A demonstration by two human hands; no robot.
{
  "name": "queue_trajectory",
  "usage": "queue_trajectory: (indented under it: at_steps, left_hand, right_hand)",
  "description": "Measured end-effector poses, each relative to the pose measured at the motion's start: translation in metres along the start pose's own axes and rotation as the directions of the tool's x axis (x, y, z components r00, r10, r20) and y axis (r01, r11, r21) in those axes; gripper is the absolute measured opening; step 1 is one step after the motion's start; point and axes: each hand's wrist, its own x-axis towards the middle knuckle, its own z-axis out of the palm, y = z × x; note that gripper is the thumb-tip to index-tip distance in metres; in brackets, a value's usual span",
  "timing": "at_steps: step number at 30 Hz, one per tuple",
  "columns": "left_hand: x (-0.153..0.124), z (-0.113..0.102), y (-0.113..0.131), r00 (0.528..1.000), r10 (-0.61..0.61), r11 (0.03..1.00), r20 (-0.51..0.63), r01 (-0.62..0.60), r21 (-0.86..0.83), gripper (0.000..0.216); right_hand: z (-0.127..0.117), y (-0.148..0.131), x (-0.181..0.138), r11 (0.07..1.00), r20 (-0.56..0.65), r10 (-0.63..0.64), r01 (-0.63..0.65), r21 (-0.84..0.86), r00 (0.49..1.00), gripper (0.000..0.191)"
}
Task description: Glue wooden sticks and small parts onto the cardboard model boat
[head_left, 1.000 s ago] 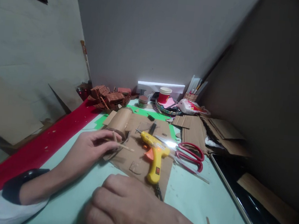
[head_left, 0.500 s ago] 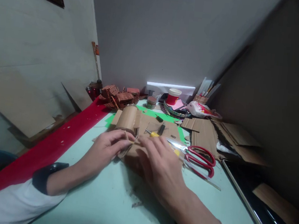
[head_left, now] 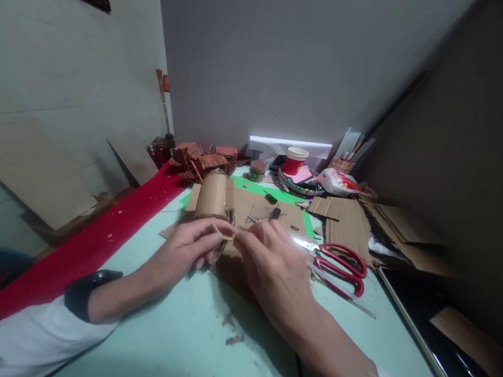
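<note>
My left hand (head_left: 187,245) is closed in a pinch on a thin cardboard strip (head_left: 227,238). My right hand (head_left: 276,269) meets it from the right, thumb and fingertips pinched on the strip's other end. Just behind my left hand stands a rounded cardboard piece (head_left: 213,195), fixed to flat cardboard parts. The lower side of that piece is hidden by my hands. Red-handled scissors (head_left: 341,263) lie open to the right of my right hand. A flat cardboard sheet (head_left: 250,203) lies beneath and beyond the hands.
Brown-painted cardboard pieces (head_left: 212,161), a small jar (head_left: 257,170) and a red paper cup (head_left: 295,162) stand at the back. Cardboard scraps (head_left: 349,223) are piled right, near a dark glossy panel (head_left: 426,327). A black cable (head_left: 300,376) crosses the front of the pale green table (head_left: 163,341).
My right hand has drawn its fingers in from a looser reach to a pinch on the strip's end. My left hand keeps its hold. The whole view has shifted slightly.
</note>
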Motion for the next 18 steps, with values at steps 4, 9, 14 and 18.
queue_trajectory:
  at_steps: [4,9,14,18]
  left_hand:
    - [-0.001,0.0,0.001,1.0,-0.004,1.0,0.007,0.004,-0.029,0.027]
    - [-0.003,-0.001,0.003,1.0,-0.012,0.998,0.012,0.013,-0.068,0.034]
    - [-0.005,-0.004,0.01,0.999,-0.01,0.998,-0.046,0.007,-0.063,0.043]
    - [-0.008,-0.004,0.013,0.977,0.049,0.997,-0.209,-0.034,0.073,0.042]
  right_hand:
    - [0.0,-0.002,-0.001,1.0,0.015,0.019,-0.019,0.007,1.0,0.022]
    - [0.001,0.0,-0.003,0.999,0.054,0.054,-0.054,-0.004,0.997,0.021]
    - [0.003,0.005,-0.004,0.991,0.098,0.127,-0.13,0.022,0.987,0.017]
    - [0.004,0.006,-0.005,0.99,0.1,0.135,-0.137,0.018,0.986,0.017]
